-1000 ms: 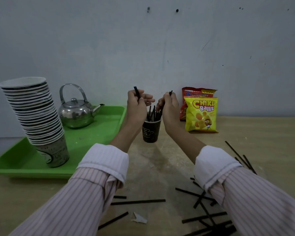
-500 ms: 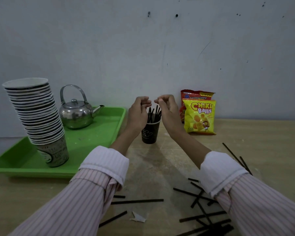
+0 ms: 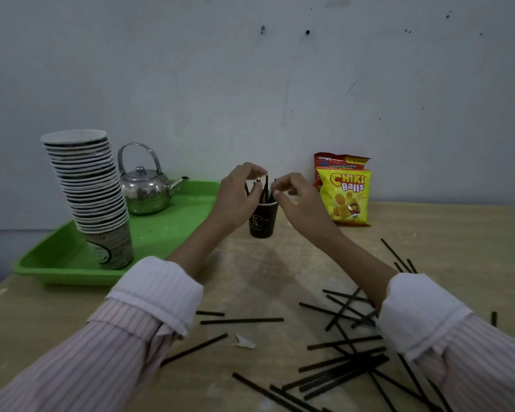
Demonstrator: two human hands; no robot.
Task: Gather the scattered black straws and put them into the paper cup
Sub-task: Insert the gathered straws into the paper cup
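While poised at the rim of the black paper cup (image 3: 261, 221), shows the left hand (image 3: 235, 194) and right hand (image 3: 295, 197) flanking the upright straws (image 3: 265, 188) standing in it. Shows the left grip as a loose arch over the straw tops, thumb below, and the right grip with fingertips drawn together at one tip; cannot tell any real hold on a straw. Places the cup upright on the tabletop (image 3: 280, 278), well beyond the loose straws (image 3: 241, 320) lying flat nearer the wearer. Counts three of these beside the left sleeve (image 3: 158, 289), long axes roughly left to right. Finds a crossed tangle (image 3: 354, 365) under and past the right forearm (image 3: 354, 257): more than a dozen, too overlapped for an exact count, mostly crosswise or diagonal. Judges the right hand nearer that tangle, the left nearer the three. Counts also several straws in the cup, one stack of paper cups (image 3: 92, 188), one kettle (image 3: 144, 191), one green tray (image 3: 173, 230), two snack packets (image 3: 345, 197), one paper scrap (image 3: 244, 341).
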